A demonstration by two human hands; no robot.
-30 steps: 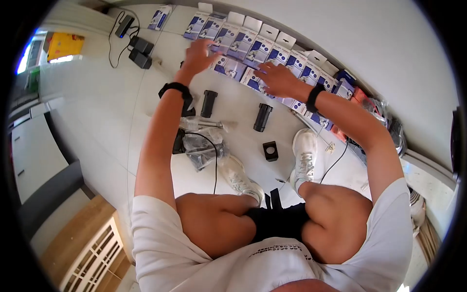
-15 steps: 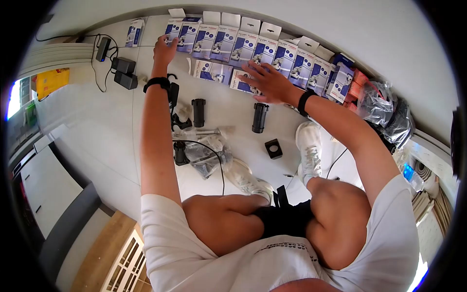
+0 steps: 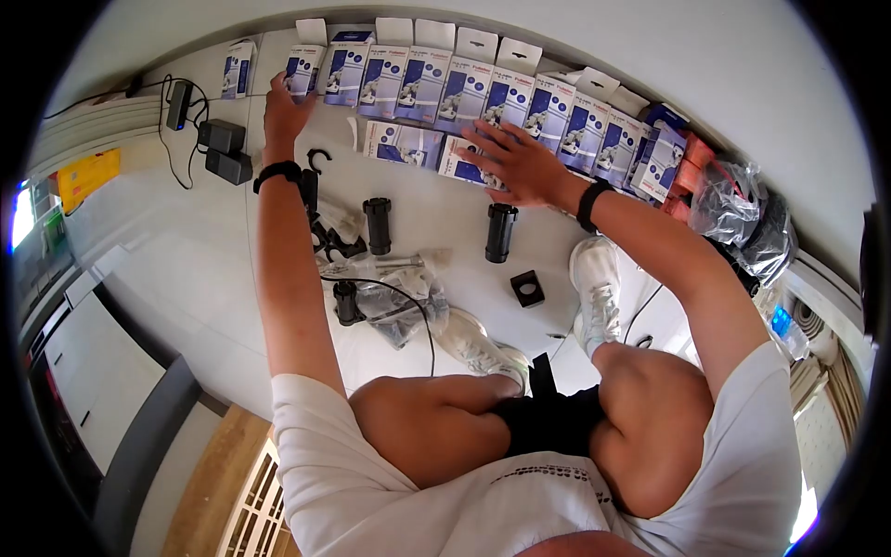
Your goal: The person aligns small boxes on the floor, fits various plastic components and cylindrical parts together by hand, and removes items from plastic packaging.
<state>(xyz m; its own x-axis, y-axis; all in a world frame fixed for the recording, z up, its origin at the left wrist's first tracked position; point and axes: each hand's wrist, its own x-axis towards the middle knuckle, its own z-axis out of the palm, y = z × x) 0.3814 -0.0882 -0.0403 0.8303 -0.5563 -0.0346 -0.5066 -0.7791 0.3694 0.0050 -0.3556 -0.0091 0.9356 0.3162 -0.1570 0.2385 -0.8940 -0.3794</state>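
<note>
The row of boxes (image 3: 464, 93) sits by the foot of the wall (image 3: 594, 35), so there is only a thin bit of room behind it. At the right end, the row bumps up close to red packs (image 3: 687, 176) and dark plastic bags (image 3: 733, 209). On the other side, a strip of floor (image 3: 186, 241) shows between the end box (image 3: 306, 67) and a lone box (image 3: 238, 70), and the floor spreads wide past the left arm.

The end box is at the row's left end. Its long way runs from the person to the wall, tipping a little right at the top, and its white flap points to the wall. Two sideways boxes (image 3: 401, 142) lie in front, with their long way going along the row.

The left hand (image 3: 290, 107) holds the end box low down, fingers and thumb on either side. The right hand (image 3: 520, 165) is spread wide over the second sideways box and the row's front edge. I can't tell if its fingertips touch.
</note>
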